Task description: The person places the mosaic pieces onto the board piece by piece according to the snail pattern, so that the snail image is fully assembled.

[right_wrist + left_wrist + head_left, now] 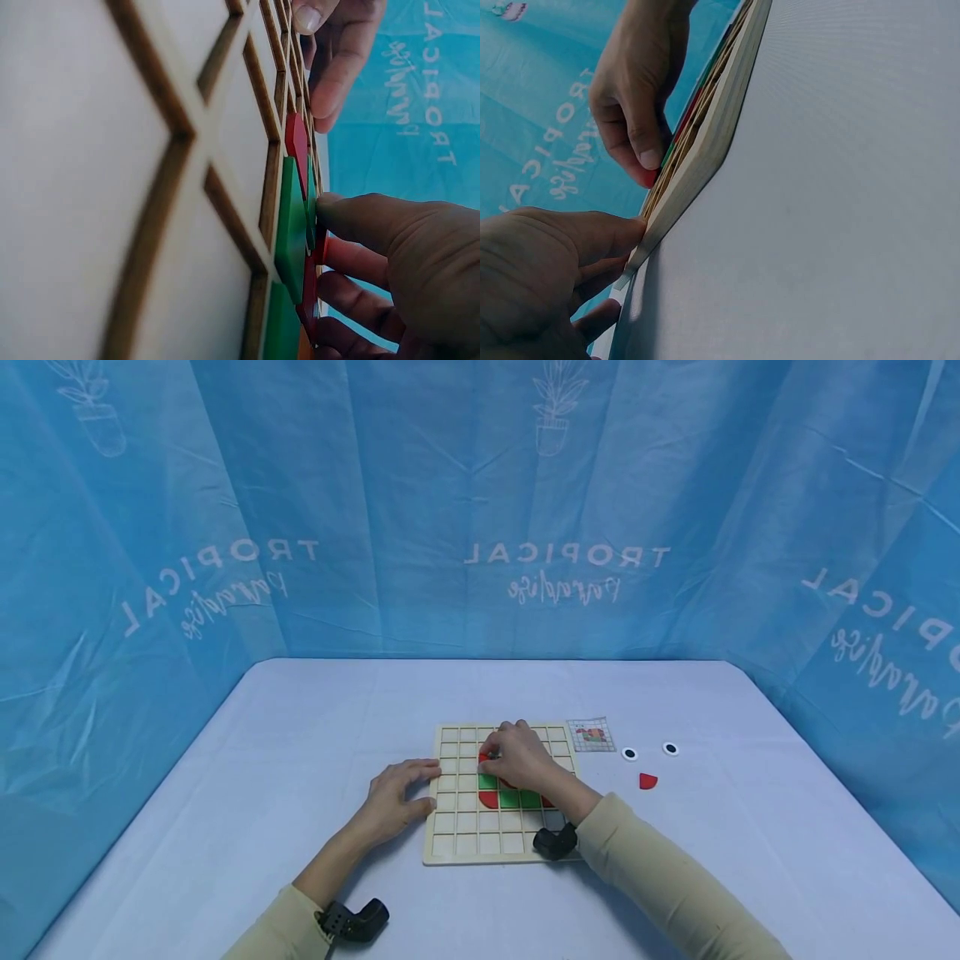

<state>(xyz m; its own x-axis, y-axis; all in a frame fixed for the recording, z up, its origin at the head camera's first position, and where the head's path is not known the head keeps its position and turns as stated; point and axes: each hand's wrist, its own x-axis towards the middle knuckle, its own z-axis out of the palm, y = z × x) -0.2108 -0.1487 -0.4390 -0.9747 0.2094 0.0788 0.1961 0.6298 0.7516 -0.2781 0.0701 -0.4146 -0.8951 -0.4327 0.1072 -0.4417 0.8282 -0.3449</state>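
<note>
A pale wooden grid board (pixel 446 847) lies on the table, with red and green tiles set in its middle squares. My right hand (pixel 519 757) reaches over the board and pinches a small red piece (pixel 649 178) between thumb and finger, right at the grid. Just below those fingertips sits a green tile (pixel 487 781), and under it a red rounded tile (pixel 489 799). More green tiles (pixel 510 799) continue to the right, partly covered by my right hand and wrist. Along the board's left edge my left hand (pixel 393 797) rests with loosely extended fingers and thumb touching the rim.
Right of the board lie a small printed pattern card (pixel 592 735), two white discs with dark centres, one nearer (pixel 629 754) and one farther (pixel 671 749), and a loose red rounded piece (pixel 648 782). A blue printed curtain (pixel 420 510) surrounds the white table (pixel 330 710).
</note>
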